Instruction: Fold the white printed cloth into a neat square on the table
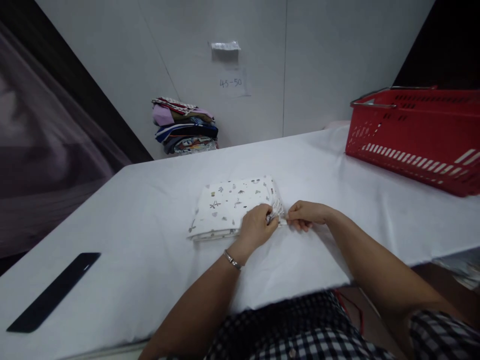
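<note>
A folded white cloth (232,200) with small printed motifs lies flat on the table in the middle of the head view. Its right edge looks gathered and ruffled. My left hand (258,222), with a silver bracelet at the wrist, rests over the near right corner, fingers curled onto the ruffled edge. Just to the right, my right hand (303,215) is closed in a pinch on a thin white end that sticks out from the cloth. Whether that end is a string or a fabric edge is too small to tell.
A white-covered table (150,280) carries a dark flat strip (54,292) at left and a red plastic basket (412,140) at right. Beyond the far edge stands a stack of folded clothes (185,125). A paper marked 45-50 (232,83) hangs on the wall.
</note>
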### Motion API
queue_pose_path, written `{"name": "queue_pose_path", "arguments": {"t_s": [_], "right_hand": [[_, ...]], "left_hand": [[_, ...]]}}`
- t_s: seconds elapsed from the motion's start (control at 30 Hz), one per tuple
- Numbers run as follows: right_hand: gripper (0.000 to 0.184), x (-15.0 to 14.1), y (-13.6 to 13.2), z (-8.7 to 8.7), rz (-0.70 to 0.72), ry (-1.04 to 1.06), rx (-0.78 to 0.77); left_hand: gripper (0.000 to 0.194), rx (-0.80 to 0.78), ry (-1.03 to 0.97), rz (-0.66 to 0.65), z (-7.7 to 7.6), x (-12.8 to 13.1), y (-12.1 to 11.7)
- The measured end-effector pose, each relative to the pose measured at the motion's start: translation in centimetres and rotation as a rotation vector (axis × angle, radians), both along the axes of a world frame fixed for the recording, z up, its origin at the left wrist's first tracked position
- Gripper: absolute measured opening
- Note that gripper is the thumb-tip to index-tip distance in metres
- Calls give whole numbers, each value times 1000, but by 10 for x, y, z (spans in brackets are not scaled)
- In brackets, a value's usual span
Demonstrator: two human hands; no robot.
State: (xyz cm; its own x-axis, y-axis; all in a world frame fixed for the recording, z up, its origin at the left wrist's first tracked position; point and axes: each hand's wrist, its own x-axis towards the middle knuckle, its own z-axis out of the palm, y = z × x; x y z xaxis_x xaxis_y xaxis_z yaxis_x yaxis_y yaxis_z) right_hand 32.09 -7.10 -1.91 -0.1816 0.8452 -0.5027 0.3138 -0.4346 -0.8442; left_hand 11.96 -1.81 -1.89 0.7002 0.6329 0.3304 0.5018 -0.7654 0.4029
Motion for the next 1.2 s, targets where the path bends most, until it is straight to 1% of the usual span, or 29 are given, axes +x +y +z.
{"name": "queue_pose_path", "arguments": {"t_s": [0.13, 0.27, 0.33, 0.4, 0.47, 0.6, 0.73, 0.8, 0.87, 0.97, 1.1, 1.2], "right_hand": [[24, -6, 1, -1, -23, -5, 29], [19, -8, 2, 0, -50, 69, 105], [18, -10, 3, 0, -78, 105, 112], [17, -13, 3, 0, -120, 134, 98], [16, -15, 4, 0, -155, 174, 94], [17, -11, 3, 2, -178, 226, 136], [20, 1, 1, 3, -196, 71, 100], [24, 3, 1, 2, -167, -2, 60], [29, 1, 0, 0, -117, -48, 31], [33, -5, 0, -2, -74, -95, 32], [35, -12, 0, -3, -77, -136, 69], [35, -17, 0, -5, -111, -199, 86]], "left_hand": [[11, 45, 54, -33, 2, 1, 0], [11, 82, 99, -67, 4, 0, -2], [15, 104, 115, -98, 6, 0, -4], [24, 119, 137, -106, 6, 0, -7], [30, 131, 156, -72, 5, 1, -8], [21, 93, 131, 47, 1, 3, -7], [18, 44, 113, 111, 0, 2, -6], [18, 33, 123, 125, 1, 3, -6], [19, 24, 132, 129, 3, 3, -7], [20, 30, 139, 121, 3, 4, -8], [20, 78, 129, 112, 0, 4, -8], [20, 106, 128, 108, -2, 4, -8]]}}
